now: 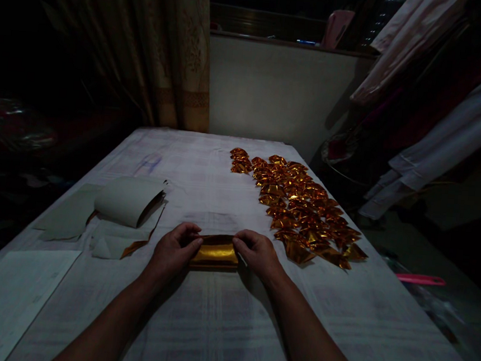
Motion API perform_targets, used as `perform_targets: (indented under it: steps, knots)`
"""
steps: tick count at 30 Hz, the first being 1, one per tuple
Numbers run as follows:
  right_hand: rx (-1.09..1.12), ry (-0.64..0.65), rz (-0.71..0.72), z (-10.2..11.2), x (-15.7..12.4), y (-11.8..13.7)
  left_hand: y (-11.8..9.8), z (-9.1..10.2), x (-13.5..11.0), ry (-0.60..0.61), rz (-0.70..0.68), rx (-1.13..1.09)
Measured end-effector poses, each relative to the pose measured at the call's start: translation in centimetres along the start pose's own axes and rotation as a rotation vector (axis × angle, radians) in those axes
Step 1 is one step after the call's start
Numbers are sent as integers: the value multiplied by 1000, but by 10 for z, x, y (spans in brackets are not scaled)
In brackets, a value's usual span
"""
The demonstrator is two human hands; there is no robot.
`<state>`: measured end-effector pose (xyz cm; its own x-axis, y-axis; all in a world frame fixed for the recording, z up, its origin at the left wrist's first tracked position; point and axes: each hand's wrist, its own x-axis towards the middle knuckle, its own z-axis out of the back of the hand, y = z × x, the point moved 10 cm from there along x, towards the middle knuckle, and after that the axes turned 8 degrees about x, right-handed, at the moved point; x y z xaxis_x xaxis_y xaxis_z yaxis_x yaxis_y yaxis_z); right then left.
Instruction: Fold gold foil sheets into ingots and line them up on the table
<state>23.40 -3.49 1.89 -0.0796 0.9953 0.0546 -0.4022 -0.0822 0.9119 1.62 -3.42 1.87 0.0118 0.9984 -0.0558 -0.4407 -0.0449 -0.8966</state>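
Observation:
A sheet of gold foil paper (pixel 215 253), rolled or folded into a short tube, lies on the white-covered table (pixel 219 325) in front of me. My left hand (pixel 173 251) pinches its left end, fingers curled closed. My right hand (pixel 258 252) pinches its right end the same way. Both hands rest on the table with the foil stretched between them.
Several folded gold foil pieces (pixel 301 208) lie spread across the table's right side. A curled stack of pale-backed sheets (pixel 127 201) sits at the left, with flat sheets (pixel 11 295) nearer me. A curtain (pixel 167 50) and hanging clothes (pixel 432 107) surround the table.

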Motion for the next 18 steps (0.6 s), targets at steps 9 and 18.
perform_targets:
  steps: [9,18]
  knots:
    - [-216,-159,27,1,-3,7,-23,3,-3,-125,-239,561]
    - [-311,-148,22,-1,-1,12,-31,-5,-8,-140,-391,697]
